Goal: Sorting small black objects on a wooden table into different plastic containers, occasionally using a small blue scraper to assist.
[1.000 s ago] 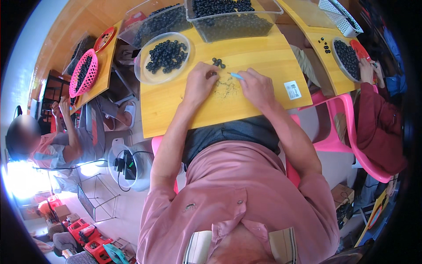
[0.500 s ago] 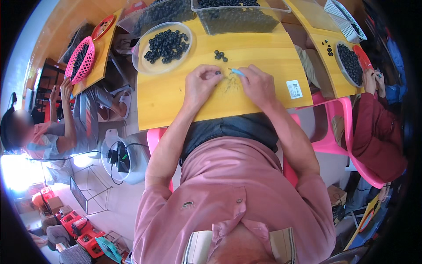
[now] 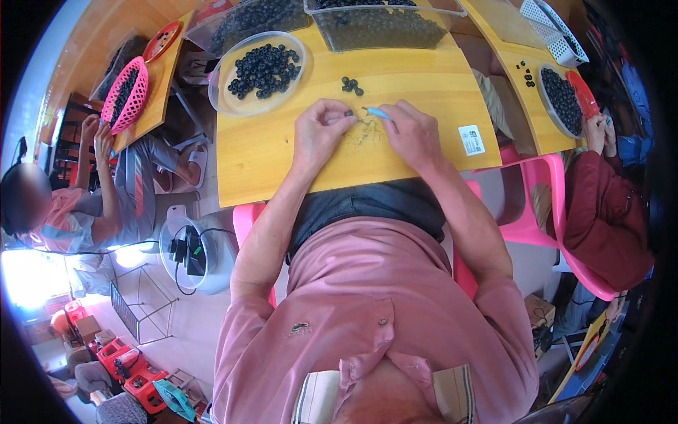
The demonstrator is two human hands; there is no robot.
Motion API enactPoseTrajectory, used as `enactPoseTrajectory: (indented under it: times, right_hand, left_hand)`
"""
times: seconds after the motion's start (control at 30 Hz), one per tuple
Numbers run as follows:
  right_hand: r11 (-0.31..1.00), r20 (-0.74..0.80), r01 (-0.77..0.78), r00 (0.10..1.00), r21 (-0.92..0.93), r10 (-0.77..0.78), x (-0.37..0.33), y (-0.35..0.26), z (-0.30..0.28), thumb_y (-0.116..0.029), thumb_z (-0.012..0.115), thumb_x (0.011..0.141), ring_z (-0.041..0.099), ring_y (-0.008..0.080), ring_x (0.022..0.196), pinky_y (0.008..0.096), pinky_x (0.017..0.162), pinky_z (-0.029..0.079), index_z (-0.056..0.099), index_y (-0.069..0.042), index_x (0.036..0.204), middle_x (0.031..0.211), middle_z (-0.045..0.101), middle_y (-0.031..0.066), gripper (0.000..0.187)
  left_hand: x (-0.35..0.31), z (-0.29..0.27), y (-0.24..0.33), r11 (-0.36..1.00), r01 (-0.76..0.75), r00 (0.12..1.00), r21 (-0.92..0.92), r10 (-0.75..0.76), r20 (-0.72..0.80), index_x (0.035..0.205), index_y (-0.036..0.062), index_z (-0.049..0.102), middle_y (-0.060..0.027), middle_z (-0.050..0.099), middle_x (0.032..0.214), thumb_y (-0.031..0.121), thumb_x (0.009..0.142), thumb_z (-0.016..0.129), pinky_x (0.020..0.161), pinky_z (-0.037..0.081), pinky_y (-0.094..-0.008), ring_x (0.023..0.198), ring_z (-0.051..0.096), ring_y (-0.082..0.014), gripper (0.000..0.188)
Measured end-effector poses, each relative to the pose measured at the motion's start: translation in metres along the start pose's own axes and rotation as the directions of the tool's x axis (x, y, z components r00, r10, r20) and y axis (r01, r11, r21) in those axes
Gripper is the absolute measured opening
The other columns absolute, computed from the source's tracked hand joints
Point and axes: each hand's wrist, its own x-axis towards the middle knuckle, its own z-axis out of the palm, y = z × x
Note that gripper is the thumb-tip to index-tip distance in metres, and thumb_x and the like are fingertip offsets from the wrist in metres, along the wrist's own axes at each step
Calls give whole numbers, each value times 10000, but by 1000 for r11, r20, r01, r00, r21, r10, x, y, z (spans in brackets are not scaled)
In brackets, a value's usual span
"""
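Your yellow wooden table (image 3: pixel 282 169) spreads widest in front of you. On its far edge stands a clear rectangular bin (image 3: pixel 381 41) heaped with dark beads, and a second clear bin (image 3: pixel 205 32) of them sits to its left. Near the table's far left corner you have a round clear plastic bowl (image 3: pixel 254 106), with a pile of black beads (image 3: pixel 265 69) inside, not covering its whole floor. Your left hand (image 3: pixel 318 133) lies over the middle of the table, thumb and forefinger brought together in a pinch, with the other fingers loosely curled. Your right hand (image 3: pixel 414 136) faces it, folded closely around a light-blue pen-shaped tool (image 3: pixel 380 113), whose thin dark tip points left toward your other hand. A white printed label (image 3: pixel 472 140) lies flat on the wood to the right of that hand. Just beyond your hands, a small cluster of loose black beads (image 3: pixel 353 84) rests on the tabletop. One single dark bead (image 3: pixel 348 113) is held at your left fingertips, near the tool's tip but apart from it. Smallest of all, fine crumbs (image 3: pixel 366 134) are scattered on the wood between your hands.
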Motion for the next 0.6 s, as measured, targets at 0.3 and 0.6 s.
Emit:
enactPoseTrajectory:
  times: [0.3,0.6]
  right_hand:
    - [989,14,128,992,-71,-128,0,-4,1,-126,758,863,704,260,733,409,609,572,712,-114,1007,820,620,53,151]
    - [981,22,165,986,-100,-164,-1,-6,5,-135,755,870,698,241,715,402,587,554,701,-113,997,796,597,46,140]
  left_hand:
    - [2,-2,-9,1000,8,1000,27,-9,24,1140,-33,709,-63,757,989,-39,914,784,775,576,-222,863,703,-89,238]
    - [0,1,-3,999,-18,999,30,17,44,1162,-34,708,-39,722,996,-42,901,795,804,576,-221,873,680,-79,275]
